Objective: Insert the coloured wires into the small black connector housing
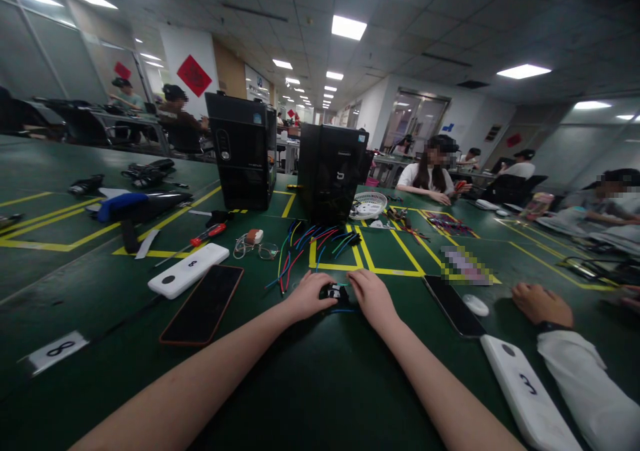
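Observation:
My left hand [313, 296] holds a small black part [339, 294] with pale patches between thumb and fingers, low over the green table. Close to its right side is my right hand [374, 299], fingers bent together. Whatever its fingertips pinch is too small to make out. A short green wire [342, 284] shows between the two hands. Below the black part lies a blue wire [343, 311]. Just beyond my hands several loose red, blue, green and yellow wires [300, 244] are spread out.
Two black computer cases [245, 164] [327, 171] stand beyond the wires. At left lie a phone [204, 304], a white power bank [189, 271], a red-handled screwdriver [207, 234] and glasses [267, 251]. A co-worker's hand [543, 304] rests at right near another phone [454, 306].

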`<act>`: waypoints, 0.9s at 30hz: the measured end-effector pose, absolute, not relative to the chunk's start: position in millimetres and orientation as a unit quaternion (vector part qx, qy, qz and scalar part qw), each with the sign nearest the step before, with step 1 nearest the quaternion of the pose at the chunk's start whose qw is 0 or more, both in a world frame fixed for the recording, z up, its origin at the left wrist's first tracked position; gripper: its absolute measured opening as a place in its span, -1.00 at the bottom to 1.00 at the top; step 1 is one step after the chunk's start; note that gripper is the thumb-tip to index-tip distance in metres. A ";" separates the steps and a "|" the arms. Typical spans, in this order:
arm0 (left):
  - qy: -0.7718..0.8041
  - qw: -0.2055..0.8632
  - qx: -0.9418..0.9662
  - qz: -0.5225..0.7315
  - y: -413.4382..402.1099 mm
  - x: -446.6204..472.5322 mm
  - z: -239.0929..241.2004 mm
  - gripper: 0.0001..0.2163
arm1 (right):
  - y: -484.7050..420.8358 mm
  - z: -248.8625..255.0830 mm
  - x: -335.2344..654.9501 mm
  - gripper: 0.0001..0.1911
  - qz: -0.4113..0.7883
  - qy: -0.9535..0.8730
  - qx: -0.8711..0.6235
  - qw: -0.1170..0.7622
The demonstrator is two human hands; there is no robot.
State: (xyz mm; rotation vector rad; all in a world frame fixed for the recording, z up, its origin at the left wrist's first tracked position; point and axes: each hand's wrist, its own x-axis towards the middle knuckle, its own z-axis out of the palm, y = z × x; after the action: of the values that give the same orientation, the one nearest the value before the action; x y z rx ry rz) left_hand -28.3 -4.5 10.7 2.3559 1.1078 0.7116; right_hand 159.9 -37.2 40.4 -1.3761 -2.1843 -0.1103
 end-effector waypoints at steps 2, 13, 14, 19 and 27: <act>0.401 0.213 0.849 0.269 -4.0 -27.9 8.7 -0.68 | -42.6 45.0 157.2 -0.75 -0.033 -0.839 -0.479 0.255; 0.374 0.192 0.867 0.267 -3.5 -27.5 5.9 -0.69 | -44.6 36.5 145.4 -0.85 0.015 -0.827 -0.489 0.277; 0.367 0.193 0.871 0.263 -4.3 -27.6 6.7 -0.67 | -42.7 33.7 146.2 -0.86 0.022 -0.822 -0.500 0.273; 0.347 0.211 0.880 0.247 -6.1 -27.6 9.8 -0.64 | -40.6 25.7 142.6 -0.92 0.044 -0.797 -0.545 0.256; 0.349 0.216 0.881 0.236 -6.2 -28.1 11.7 -0.63 | -42.4 28.8 137.7 -0.86 0.017 -0.767 -0.581 0.272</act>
State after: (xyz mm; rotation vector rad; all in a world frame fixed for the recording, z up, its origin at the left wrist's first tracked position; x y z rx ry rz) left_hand -28.1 -6.2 11.7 2.4411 0.9658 0.6529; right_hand 137.7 -42.4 28.8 -1.5640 -2.0635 0.0448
